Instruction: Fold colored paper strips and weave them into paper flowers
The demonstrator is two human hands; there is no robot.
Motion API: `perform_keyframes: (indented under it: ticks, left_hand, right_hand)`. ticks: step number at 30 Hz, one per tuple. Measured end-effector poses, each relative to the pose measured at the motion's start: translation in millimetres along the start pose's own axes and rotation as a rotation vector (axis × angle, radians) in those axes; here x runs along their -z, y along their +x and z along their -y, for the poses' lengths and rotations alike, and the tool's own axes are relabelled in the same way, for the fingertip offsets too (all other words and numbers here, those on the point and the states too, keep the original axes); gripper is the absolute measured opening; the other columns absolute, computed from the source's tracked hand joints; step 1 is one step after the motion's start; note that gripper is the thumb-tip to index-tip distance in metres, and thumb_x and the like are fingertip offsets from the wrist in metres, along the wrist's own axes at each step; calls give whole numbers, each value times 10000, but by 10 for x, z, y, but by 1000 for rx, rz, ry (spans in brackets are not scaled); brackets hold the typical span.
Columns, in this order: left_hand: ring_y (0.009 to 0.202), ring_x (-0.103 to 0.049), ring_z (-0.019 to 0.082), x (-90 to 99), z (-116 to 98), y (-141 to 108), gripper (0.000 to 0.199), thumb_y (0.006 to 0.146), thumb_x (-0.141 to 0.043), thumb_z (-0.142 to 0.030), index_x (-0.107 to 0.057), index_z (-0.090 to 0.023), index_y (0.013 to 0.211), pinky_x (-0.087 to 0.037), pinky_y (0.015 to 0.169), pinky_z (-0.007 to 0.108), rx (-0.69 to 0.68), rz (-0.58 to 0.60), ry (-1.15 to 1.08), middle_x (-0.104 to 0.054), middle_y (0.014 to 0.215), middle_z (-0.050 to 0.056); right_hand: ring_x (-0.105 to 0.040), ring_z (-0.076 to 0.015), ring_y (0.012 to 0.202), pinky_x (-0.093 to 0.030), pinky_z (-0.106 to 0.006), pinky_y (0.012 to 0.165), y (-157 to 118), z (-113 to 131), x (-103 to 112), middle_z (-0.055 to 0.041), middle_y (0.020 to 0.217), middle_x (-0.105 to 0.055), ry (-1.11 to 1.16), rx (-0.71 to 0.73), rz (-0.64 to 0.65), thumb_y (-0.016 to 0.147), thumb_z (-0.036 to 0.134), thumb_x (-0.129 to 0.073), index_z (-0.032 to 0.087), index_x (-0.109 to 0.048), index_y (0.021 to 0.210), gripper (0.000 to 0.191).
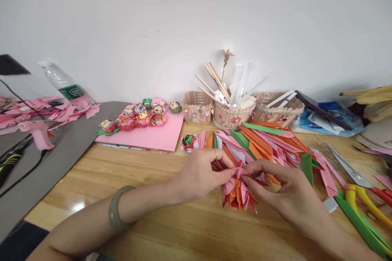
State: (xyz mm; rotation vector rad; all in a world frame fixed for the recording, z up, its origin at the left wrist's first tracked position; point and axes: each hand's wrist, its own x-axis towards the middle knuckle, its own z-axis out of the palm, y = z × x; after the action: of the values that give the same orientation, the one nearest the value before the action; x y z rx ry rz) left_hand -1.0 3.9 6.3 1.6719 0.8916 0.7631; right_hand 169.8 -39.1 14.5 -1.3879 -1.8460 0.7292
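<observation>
Between both hands, over the wooden table, is a folded paper flower (237, 191) with pink and orange petals. My left hand (200, 173) pinches its upper pink petal from the left; a ring and a green bangle (118, 209) show on that arm. From the right, my right hand (277, 183) pinches the same upper part with thumb and forefinger. Just behind the hands lies a heap of folded paper strips (260, 142) in pink, orange, green and white. A finished-looking small paper flower (190, 142) with a green centre sits behind my left hand.
Several paper flowers (143, 119) rest on a pink sheet (167, 136). Wooden baskets (197, 110) stand along the wall, one with sticks. At right lie scissors (352, 173) and yellow-handled tool (352, 197). A pink glue gun (39, 134) and tilted bottle (69, 85) are at left.
</observation>
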Motion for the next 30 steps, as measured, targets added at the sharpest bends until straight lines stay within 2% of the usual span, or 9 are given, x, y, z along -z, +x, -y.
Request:
perform_keyframes:
  ticks: [5, 9, 13, 16, 20, 24, 26, 28, 30]
  left_hand:
    - [585, -539, 91, -3, -1, -33, 108, 732, -574, -191, -580, -141, 637, -420, 540, 190, -179, -61, 236, -611, 636, 6]
    - [589, -524, 93, 27, -71, -30, 112, 721, -579, -163, -567, -138, 612, -417, 566, 203, -223, -26, 201, -592, 630, 6]
    - [605, -541, 105, 69, -129, -9, 257, 801, -501, -267, -574, -130, 596, -434, 598, 224, -104, 117, -13, -586, 623, 27]
    - [589, -567, 98, 44, -107, 13, 213, 806, -508, -328, -538, -138, 716, -448, 581, 217, 27, 145, -285, -577, 616, 4]
    - [550, -569, 85, -40, -31, 38, 215, 726, -615, -307, -503, -146, 817, -455, 536, 209, 103, 100, -446, -552, 661, -20]
    - [610, -554, 77, -41, -9, 52, 138, 745, -565, -246, -504, -138, 805, -459, 583, 204, 113, -101, -408, -540, 693, -15]
    - [608, -524, 72, -9, -25, 50, 97, 757, -526, -231, -499, -146, 793, -444, 567, 188, 108, -175, -367, -518, 668, -25]
    - [554, -475, 63, 21, -43, 44, 40, 753, -489, -191, -491, -157, 775, -406, 507, 169, 99, -185, -312, -482, 624, -43]
    - [491, -419, 53, 39, -44, 44, 45, 725, -459, -131, -479, -165, 746, -358, 452, 160, 101, -160, -246, -447, 586, -59]
  right_hand:
    - [-582, -135, 575, -458, -234, 526, -54, 12, -54, -3, 641, -643, -39, 23, -66, 799, 303, -531, 198, -609, 715, 155]
    - [-562, -123, 532, -446, -225, 491, -85, -4, -51, 11, 600, -618, -48, 55, -50, 817, 265, -506, 200, -577, 695, 155]
    - [-573, -126, 559, -451, -237, 516, -84, -15, -12, -4, 638, -626, -115, 167, -104, 824, 233, -518, 200, -585, 713, 133]
    - [-585, -131, 606, -458, -241, 548, -77, -6, 3, -10, 688, -636, -136, 266, -113, 825, 196, -529, 210, -588, 762, 87]
    - [-593, -133, 623, -465, -240, 562, -74, -33, -46, -6, 707, -641, -151, 252, -138, 826, 202, -531, 215, -584, 805, 58]
    - [-612, -154, 703, -478, -258, 611, -53, -87, -63, -19, 795, -663, -159, 140, -224, 834, 270, -521, 218, -597, 865, 97]
    - [-608, -159, 695, -475, -253, 581, -33, -78, -17, -25, 794, -662, -140, 84, -271, 834, 317, -511, 211, -596, 862, 139]
    - [-578, -144, 602, -446, -238, 507, -14, -39, 53, -16, 692, -636, -126, 64, -224, 844, 348, -477, 204, -588, 790, 190]
    - [-517, -121, 500, -396, -223, 442, -4, 5, 115, 10, 569, -576, -135, 58, -42, 848, 347, -456, 205, -571, 706, 232]
